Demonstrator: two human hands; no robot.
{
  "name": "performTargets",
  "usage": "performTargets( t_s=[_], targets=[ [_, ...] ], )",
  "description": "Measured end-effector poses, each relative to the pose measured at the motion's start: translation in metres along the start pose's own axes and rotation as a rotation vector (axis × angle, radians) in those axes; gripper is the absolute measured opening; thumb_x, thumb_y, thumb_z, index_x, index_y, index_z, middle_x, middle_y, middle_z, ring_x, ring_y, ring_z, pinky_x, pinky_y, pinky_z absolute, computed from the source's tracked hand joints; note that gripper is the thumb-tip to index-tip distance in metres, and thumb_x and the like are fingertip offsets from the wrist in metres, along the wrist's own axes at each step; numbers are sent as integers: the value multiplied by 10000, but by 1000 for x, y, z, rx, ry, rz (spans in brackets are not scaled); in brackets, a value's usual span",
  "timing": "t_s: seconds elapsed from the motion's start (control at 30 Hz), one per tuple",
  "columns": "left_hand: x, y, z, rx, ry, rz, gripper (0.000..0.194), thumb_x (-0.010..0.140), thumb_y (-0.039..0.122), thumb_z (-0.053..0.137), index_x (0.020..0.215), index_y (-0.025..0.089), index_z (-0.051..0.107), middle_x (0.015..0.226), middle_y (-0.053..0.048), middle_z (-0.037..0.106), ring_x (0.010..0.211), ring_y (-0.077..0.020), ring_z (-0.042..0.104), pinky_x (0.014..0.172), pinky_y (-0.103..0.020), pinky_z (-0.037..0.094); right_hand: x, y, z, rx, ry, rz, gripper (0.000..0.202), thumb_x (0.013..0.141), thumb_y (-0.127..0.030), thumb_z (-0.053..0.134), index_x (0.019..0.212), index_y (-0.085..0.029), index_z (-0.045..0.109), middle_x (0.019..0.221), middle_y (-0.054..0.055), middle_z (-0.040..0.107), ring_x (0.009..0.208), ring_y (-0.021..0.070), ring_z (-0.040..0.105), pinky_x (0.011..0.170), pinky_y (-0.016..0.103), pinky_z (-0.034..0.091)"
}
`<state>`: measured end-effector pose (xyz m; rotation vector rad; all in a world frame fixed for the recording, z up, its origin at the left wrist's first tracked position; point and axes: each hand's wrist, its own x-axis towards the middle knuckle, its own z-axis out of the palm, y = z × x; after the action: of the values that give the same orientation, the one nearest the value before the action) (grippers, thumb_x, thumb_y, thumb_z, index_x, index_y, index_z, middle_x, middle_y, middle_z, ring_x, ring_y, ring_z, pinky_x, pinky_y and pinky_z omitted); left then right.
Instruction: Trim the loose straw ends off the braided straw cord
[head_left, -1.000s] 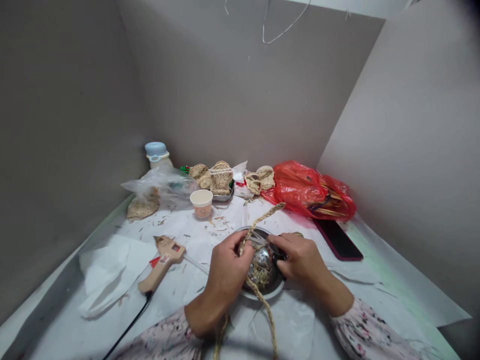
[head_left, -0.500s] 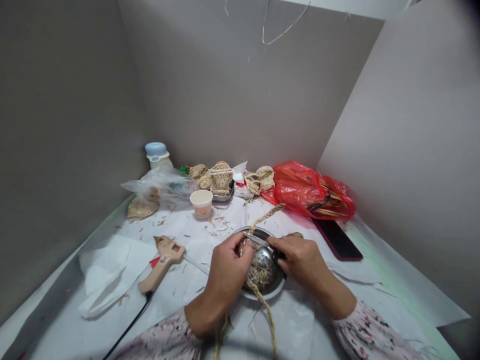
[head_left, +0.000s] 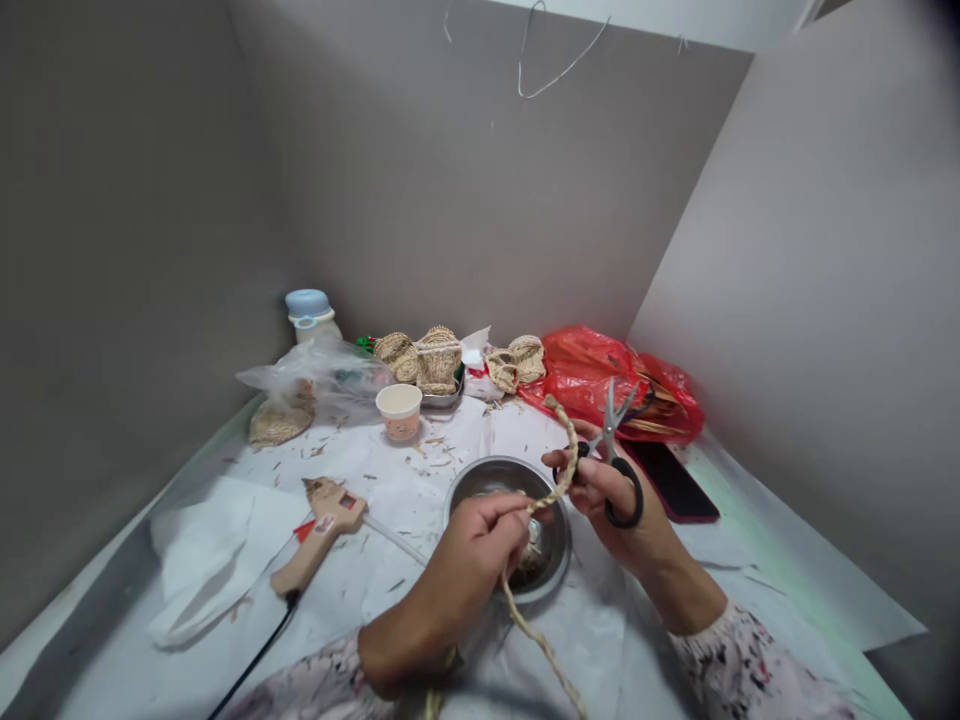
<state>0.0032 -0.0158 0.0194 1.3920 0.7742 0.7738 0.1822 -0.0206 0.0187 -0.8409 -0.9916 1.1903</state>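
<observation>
Between the fingers of my left hand [head_left: 487, 540] is a braided straw cord [head_left: 564, 465]. Its short end curves up to the right, and its long part hangs down toward the table's near edge. My right hand [head_left: 619, 505] holds black-handled scissors [head_left: 613, 425], blades parted and pointing up, with the fingers in and around the handles. The cord's upper end passes close to the right fingers; whether they touch it I cannot tell. Under both hands sits a round metal bowl [head_left: 504, 470] with straw scraps inside, partly hidden by my left hand.
On the left lie a hot glue gun [head_left: 321, 535] and a white cloth-like sheet [head_left: 199, 560]. Farther back are a paper cup [head_left: 400, 410], woven straw pieces [head_left: 439, 360], a clear plastic bag [head_left: 330, 365], a bottle [head_left: 309, 312], a red bag [head_left: 585, 360] and a phone [head_left: 671, 482].
The scissors have moved from over the bowl up and right, turning so their blades point upward and stand apart. My left hand has shifted slightly lower, still on the cord.
</observation>
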Motion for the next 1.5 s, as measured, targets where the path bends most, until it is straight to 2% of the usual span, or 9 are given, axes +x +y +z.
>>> performTargets(
  t_s=[0.13, 0.3, 0.5, 0.67, 0.87, 1.0, 1.27, 1.4, 1.5],
  targets=[
    [0, 2, 0, 96, -72, 2, 348, 869, 303, 412, 847, 126, 711, 503, 23, 461, 448, -101, 406, 460, -217, 305, 1, 2, -1, 100, 22, 36, 480, 717, -255, 731, 1137, -254, 498, 794, -33, 587, 632, 88, 513, 582, 216, 390],
    [-2, 11, 1, 349, 126, 238, 235, 809, 289, 573, 964, 155, 688, 829, -43, 592, 720, -151, 545, 638, -241, 414, -1, 9, 3, -28, 12, 81, 425, 700, -290, 751, 1049, -232, 517, 783, -39, 573, 624, 88, 504, 562, 214, 370],
    [4, 2, 5, 206, 182, 67, 155, 764, 285, 628, 842, 153, 607, 690, 3, 586, 626, -125, 524, 575, -218, 406, -8, 9, 18, -291, 23, 26, 358, 683, -346, 746, 933, -211, 528, 753, -34, 573, 658, 112, 524, 603, 235, 411],
    [8, -2, 4, 120, 237, 59, 125, 736, 248, 618, 784, 171, 532, 640, 34, 534, 585, -108, 515, 554, -208, 400, -10, 11, 24, -438, 35, -10, 347, 682, -377, 726, 915, -209, 530, 739, -18, 592, 640, 131, 545, 586, 250, 432],
    [10, 2, -2, -17, 237, 12, 149, 676, 183, 595, 809, 160, 533, 614, 49, 515, 524, -85, 462, 516, -199, 376, -5, 0, 3, -860, -16, -160, 236, 767, -278, 625, 988, -212, 576, 770, 0, 620, 655, 141, 544, 627, 271, 434],
    [10, 2, -5, -45, 214, -3, 172, 671, 188, 595, 831, 146, 550, 629, 45, 519, 516, -74, 433, 499, -191, 353, -3, -3, -5, -1092, -98, -311, 264, 741, -180, 599, 1003, -213, 615, 797, 6, 631, 668, 146, 532, 663, 282, 429],
    [7, 2, -1, 26, 134, 24, 123, 700, 190, 589, 809, 159, 540, 632, 50, 486, 558, -86, 443, 516, -192, 350, -10, 7, 18, -571, -49, -86, 242, 739, -298, 667, 935, -217, 551, 772, -17, 609, 695, 135, 567, 629, 245, 444],
    [5, 4, 3, 123, 164, 97, 160, 702, 197, 633, 832, 165, 546, 691, 35, 521, 624, -99, 470, 565, -195, 377, -10, 8, 20, -504, -44, -70, 230, 732, -307, 668, 904, -217, 547, 732, -24, 581, 677, 130, 548, 626, 247, 448],
    [6, 3, 2, 84, 177, 63, 155, 708, 232, 648, 818, 162, 564, 686, 27, 536, 618, -104, 488, 575, -201, 396, -10, 5, 20, -505, -15, -70, 259, 714, -336, 679, 906, -215, 554, 725, -20, 585, 669, 136, 552, 619, 254, 453]
  ],
)
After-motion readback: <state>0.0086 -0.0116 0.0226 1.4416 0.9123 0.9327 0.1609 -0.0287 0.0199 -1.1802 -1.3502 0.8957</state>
